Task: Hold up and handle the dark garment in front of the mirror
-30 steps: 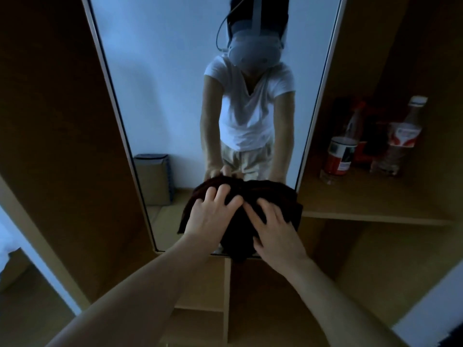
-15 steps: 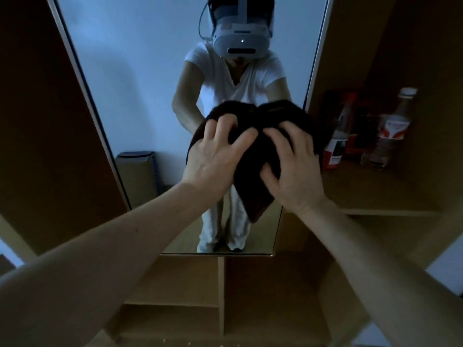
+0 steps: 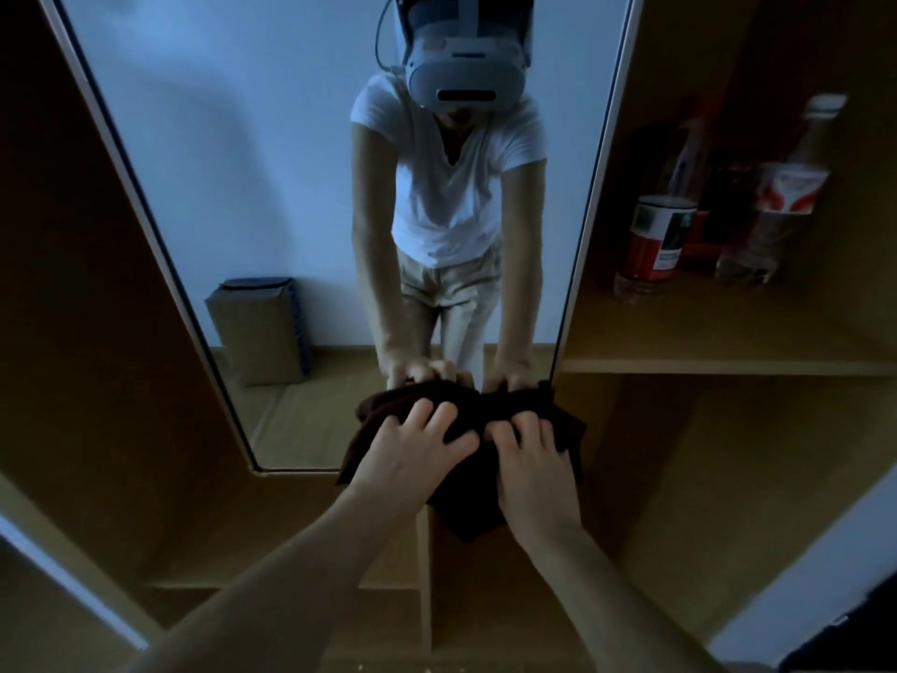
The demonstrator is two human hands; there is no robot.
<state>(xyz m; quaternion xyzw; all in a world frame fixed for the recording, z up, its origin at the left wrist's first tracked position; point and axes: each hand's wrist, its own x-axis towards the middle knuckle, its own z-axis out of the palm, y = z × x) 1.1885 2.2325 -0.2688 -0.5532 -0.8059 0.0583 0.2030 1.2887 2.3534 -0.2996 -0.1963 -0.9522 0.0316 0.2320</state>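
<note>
Dark cloth (image 3: 466, 420): bunched, pressed against the lower end of the mirror (image 3: 301, 196), at and over its bottom edge. Long axis runs left to right across the glass; one loose corner hangs downward past the frame, in front of the cabinet divider (image 3: 425, 575).

Left hand (image 3: 412, 454): palm toward the cloth, arm extended forward from lower left, fingers spread and bent at the knuckles, tips dug into the left half of the cloth, holding it to the glass.

Right hand (image 3: 529, 463): arm extended from lower right, fingers curled into the right half of the cloth, gripping a fold; just beside the left hand, fingertips near but apart.

Mirror: tall, narrow, pale frame, set in a wooden cabinet; reflects a person in a white shirt, a headset and both hands behind the cloth; also a cardboard box (image 3: 259, 327) on the floor.

Shelf (image 3: 728, 366), right of mirror: open compartment holding a red-labelled bottle (image 3: 655, 245) at front left, a clear bottle with white cap (image 3: 776, 196) to its right, dark items behind, too dim to identify.

Lower compartments below the mirror: contents cannot be made out.
</note>
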